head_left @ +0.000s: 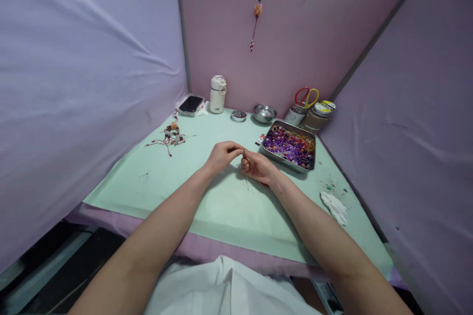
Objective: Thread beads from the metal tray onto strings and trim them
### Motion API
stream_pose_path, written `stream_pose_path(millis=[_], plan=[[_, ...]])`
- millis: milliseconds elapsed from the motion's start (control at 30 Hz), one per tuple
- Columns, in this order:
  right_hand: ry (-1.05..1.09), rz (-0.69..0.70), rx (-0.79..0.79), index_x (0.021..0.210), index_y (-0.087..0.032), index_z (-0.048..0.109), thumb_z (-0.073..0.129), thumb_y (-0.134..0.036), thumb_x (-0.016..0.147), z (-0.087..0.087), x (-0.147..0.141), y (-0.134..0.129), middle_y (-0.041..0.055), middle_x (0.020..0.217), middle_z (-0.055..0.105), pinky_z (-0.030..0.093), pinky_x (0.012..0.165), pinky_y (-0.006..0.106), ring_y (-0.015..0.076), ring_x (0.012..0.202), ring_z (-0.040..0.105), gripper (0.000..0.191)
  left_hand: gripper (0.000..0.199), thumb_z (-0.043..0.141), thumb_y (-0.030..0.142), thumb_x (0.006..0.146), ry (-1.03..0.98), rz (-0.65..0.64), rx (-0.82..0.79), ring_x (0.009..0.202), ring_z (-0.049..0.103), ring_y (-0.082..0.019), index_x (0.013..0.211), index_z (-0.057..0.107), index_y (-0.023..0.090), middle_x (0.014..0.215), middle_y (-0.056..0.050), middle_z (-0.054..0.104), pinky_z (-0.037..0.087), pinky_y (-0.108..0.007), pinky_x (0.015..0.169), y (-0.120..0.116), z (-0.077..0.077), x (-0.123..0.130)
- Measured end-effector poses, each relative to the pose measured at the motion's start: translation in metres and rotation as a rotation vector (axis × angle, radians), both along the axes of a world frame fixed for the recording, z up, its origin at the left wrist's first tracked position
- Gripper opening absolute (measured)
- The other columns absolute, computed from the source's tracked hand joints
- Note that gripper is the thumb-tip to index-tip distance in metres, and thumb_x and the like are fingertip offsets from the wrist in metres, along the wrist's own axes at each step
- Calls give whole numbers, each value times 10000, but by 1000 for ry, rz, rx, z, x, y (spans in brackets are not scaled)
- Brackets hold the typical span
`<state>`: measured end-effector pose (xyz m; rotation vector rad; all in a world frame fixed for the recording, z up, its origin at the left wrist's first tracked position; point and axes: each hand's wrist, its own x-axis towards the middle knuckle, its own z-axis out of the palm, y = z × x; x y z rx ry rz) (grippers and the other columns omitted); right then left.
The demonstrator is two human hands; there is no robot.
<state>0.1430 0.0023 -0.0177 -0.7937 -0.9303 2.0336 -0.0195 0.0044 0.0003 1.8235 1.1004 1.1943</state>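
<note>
Currently, two bare hands are meeting above one pale green surface [121,177], where one rectangular metal tray [284,163] is holding many purple, red and amber beads [290,146], too heaped to count. One white bottle [217,101], one dark-screened phone [191,104], one shallow round dish [239,119] and one shiny steel bowl [264,117] are standing or lying along the back; two jars [316,117] are standing behind the tray. One beaded cord [257,10] is hanging on the pink wall.

The left hand [220,156] is pinching, its thumb and forefinger nearly closed; the right hand [256,166] is curling its fingers and bringing its thumb and forefinger together. Their tips are touching or nearly so; anything between them is too small to tell.

The tray is lying near the right hand, just beyond it. Bare green is stretching between the left forearm and the tangled beaded strings [173,134], and from the hands to the near edge. One crumpled white cloth [334,206] is lying by the right edge.
</note>
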Motion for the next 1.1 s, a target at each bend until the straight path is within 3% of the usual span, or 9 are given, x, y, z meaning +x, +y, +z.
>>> stream_pose_path(millis=[267, 500, 733, 833, 1000, 1100], plan=[[-67, -222, 132, 750, -203, 561, 741, -496, 680, 1, -4, 1, -24, 687, 584, 389, 553, 233, 91, 585, 497, 351, 179, 583, 284, 768, -5, 30, 3, 760, 617, -149, 815, 708, 165, 812, -40, 713, 460, -270, 723, 0, 1, 0], [-381, -431, 555, 737, -211, 635, 727, -388, 676, -2, -3, 3, -15, 742, 593, 398, 698, 262, 131, 717, 505, 208, 187, 603, 308, 748, -19, 40, -57, 751, 608, -151, 803, 700, 158, 794, -39, 705, 448, -270, 705, 3, 0, -2], [-545, -542, 815, 777, -224, 593, 613, -337, 786, 2, 0, -1, 1, 788, 593, 382, 746, 292, 156, 763, 505, 115, 214, 621, 336, 736, -41, -75, -150, 743, 582, -147, 814, 706, 156, 795, -49, 693, 441, -284, 713, 1, 2, -2], [-524, -522, 792, 749, -227, 565, 599, -327, 794, 2, -1, -1, -9, 725, 567, 371, 691, 285, 147, 692, 477, 114, 214, 631, 345, 733, -90, -139, -158, 761, 575, -146, 809, 712, 161, 830, -58, 688, 438, -286, 718, 0, 5, -4], [-476, -495, 711, 726, -224, 579, 634, -368, 760, -4, -2, 4, -15, 681, 547, 358, 640, 274, 139, 642, 447, 158, 204, 664, 359, 714, -198, -185, -132, 843, 571, -147, 792, 726, 181, 1140, -87, 639, 435, -276, 704, 1, 7, -7], [-518, -466, 690, 708, -219, 587, 640, -379, 749, -9, -2, 6, -21, 658, 532, 348, 619, 272, 135, 617, 432, 172, 213, 662, 367, 719, -223, -192, -175, 793, 555, -136, 805, 726, 184, 1034, -72, 679, 418, -264, 668, 2, 7, -7]])
